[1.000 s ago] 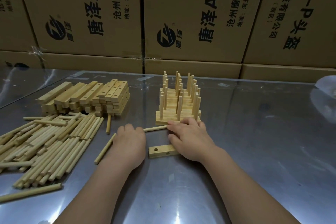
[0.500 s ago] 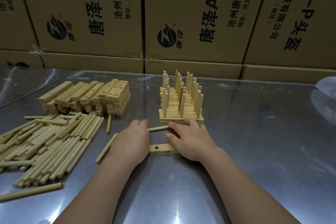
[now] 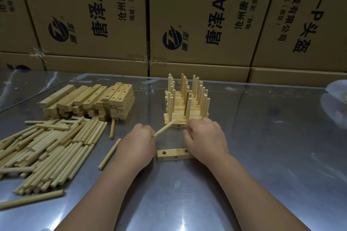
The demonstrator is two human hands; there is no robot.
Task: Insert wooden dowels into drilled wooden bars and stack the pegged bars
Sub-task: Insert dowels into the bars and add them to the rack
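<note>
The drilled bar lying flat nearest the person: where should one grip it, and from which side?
Probably pinch the drilled bar across its front and back faces, between the top holes, coming from above at its free left end. It lies flat on the table, and the right hand hides its right end.

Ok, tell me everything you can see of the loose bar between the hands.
The bar is a short, pale wooden block, square-edged, lying flat on the metal table in front of the pegged stack. Two drilled holes show on top, one on the near side, all empty. The right hand hides its right end.
</note>
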